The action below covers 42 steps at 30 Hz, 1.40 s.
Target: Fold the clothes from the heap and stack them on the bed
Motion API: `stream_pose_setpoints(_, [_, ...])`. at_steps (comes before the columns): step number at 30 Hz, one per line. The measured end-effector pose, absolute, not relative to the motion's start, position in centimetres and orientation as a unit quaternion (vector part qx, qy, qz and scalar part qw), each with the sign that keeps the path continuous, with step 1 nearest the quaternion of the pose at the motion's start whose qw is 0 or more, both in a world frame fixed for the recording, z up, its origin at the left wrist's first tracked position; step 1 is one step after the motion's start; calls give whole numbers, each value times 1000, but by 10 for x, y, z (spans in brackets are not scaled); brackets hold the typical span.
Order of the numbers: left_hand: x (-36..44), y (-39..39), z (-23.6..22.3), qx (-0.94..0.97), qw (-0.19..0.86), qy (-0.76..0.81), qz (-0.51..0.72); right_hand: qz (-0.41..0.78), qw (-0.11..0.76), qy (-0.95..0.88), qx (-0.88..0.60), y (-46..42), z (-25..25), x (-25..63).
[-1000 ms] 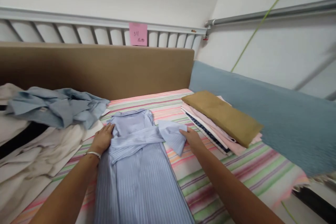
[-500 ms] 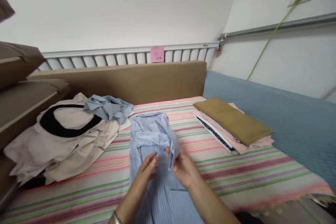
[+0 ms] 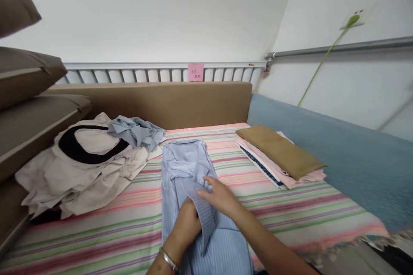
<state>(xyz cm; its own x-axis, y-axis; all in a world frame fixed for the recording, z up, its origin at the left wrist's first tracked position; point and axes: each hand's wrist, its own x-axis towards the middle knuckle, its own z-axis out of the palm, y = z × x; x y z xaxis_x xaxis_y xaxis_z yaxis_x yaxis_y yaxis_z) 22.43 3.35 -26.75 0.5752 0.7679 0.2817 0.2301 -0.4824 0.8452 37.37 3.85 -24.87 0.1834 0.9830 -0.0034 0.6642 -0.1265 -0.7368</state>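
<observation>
A light-blue striped shirt (image 3: 222,245) lies in a long folded strip before me, its collar at the far end. My left hand (image 3: 188,220), with a silver bracelet at the wrist, is curled at the shirt's sleeve (image 3: 204,208). The cuff end drapes over its fingers and hides the tips. From the right, my right hand (image 3: 219,195) reaches onto the same sleeve, palm down, its thumb and fingers apart and lightly touching the cloth.
Rumpled white and black clothes (image 3: 87,172) with a pale-blue garment (image 3: 137,131) form a heap at left. Folded clothes topped by a mustard piece (image 3: 277,148) are stacked at right. Brown cushions (image 3: 29,124) stand at far left. A striped blanket (image 3: 129,232) lies underneath.
The sleeve end has passed from my right hand's grip to my left hand, which has moved in under it. My right fingers have loosened and spread. The sleeve has swung down toward me.
</observation>
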Motion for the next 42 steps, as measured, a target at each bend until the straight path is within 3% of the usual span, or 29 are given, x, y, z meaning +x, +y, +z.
stream_pose_setpoints(4, [215, 35, -261, 810, 413, 289, 299, 268, 233, -574, -738, 66, -263, 354])
stream_pose_setpoints(7, [190, 70, -271, 763, 393, 363, 363, 367, 313, -496, -721, 73, -273, 372])
stream_pose_setpoints(9, [168, 110, -280, 719, 308, 465, 415, 397, 387, -459, -695, 71, -272, 395])
stream_pose_setpoints(13, [139, 200, -291, 744, 140, 565, 327, 298, 437, -505, -682, 61, -253, 424])
stream_pose_setpoints(19, [157, 284, -306, 797, 64, 551, 238, 242, 254, -769, -534, 49, -244, 365])
stream_pose_setpoints(24, [173, 309, -333, 814, 27, 556, 165, 181, 144, -808, -542, 60, -275, 332])
stream_pose_setpoints(26, [173, 310, -342, 815, 21, 560, 144, 216, 189, -790, -542, 64, -273, 343])
stream_pose_setpoints(29, [171, 305, -348, 818, 15, 562, 124, 328, 339, -676, -566, 54, -257, 383])
stream_pose_setpoints(32, [170, 301, -348, 819, 13, 562, 114, 414, 489, -487, -593, 24, -248, 439])
stream_pose_setpoints(35, [172, 301, -348, 817, 8, 565, 115, 428, 632, -213, -610, -14, -263, 487])
stream_pose_setpoints(38, [174, 303, -348, 811, 2, 573, 118, 446, 668, -24, -595, -40, -284, 511])
stream_pose_setpoints(42, [176, 304, -349, 808, -7, 578, 117, 451, 692, 70, -560, -46, -282, 520])
